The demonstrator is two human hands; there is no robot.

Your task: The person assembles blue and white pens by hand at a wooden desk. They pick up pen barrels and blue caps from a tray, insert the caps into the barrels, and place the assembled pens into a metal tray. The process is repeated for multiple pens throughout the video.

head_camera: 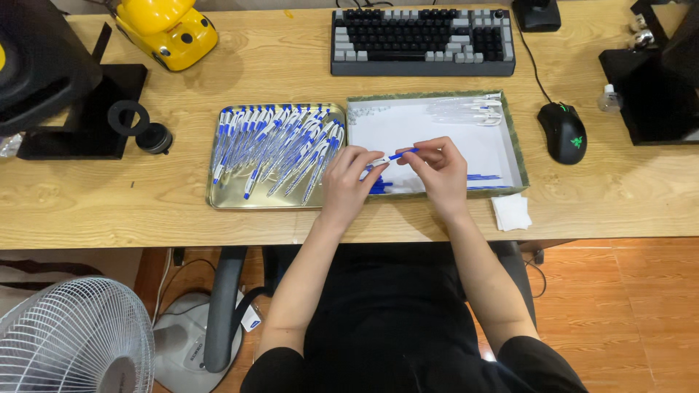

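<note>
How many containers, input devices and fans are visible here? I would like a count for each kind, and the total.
Containers on the desk: 2, a metal tray full of blue pens and a white box.
Input devices: 2, a keyboard and a black mouse.
Fans: 1, a white fan on the floor.
Total: 5.
The pens lie too crowded to count; the left hand and right hand hold one pen.

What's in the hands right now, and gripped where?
One blue-and-clear pen, held between both hands over the white box. Left hand pinches its clear barrel end; right hand pinches the blue end.
</note>
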